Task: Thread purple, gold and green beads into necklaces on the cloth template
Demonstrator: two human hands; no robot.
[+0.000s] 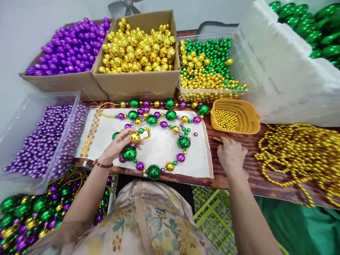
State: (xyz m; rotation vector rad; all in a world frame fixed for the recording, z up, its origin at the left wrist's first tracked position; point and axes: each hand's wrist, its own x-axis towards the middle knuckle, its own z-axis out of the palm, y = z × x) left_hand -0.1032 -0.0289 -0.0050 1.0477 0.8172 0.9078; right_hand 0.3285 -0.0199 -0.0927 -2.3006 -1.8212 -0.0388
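My left hand (pixel 122 143) pinches a bead necklace (pixel 153 172) by a large gold bead. Green, purple and gold beads of the necklace form a loop on the white cloth (pixel 164 152), with a short looped tail of small gold beads (pixel 147 133) beside my fingertips. My right hand (pixel 232 154) is closed low over the wooden table (pixel 249 177), to the right of the cloth. A small brownish tip (pixel 217 139) shows at its fingers, too little to name. Behind the loop lies another beaded strand (pixel 170 103). Several small loose beads (pixel 186 131) rest on the cloth.
Cardboard boxes of purple balls (pixel 71 49) and gold balls (pixel 140 46) stand behind. Plastic bins hold mixed beads (pixel 207 63) and small purple beads (pixel 42 138). A yellow basket (pixel 248 122) and heaped gold bead strands (pixel 300 156) are at right, below a white foam box (pixel 281 71).
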